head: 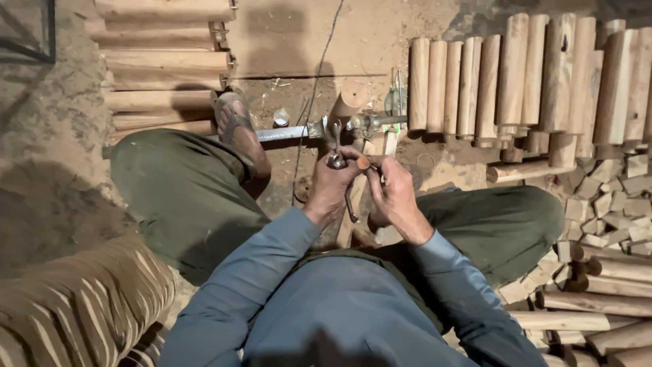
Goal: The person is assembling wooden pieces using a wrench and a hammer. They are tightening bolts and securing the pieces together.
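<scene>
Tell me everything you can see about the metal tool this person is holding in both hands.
The metal tool is small, grey and dull, steel by its look, with a rounded, looped head that rises above the left hand. A thin shaft hangs down between the two hands. The left hand wraps its upper part; the right hand pinches it from the other side, beside a small orange-brown tip. It stands roughly upright over the person's lap, near the metal bar on the ground. Finer details are too small to tell.
</scene>
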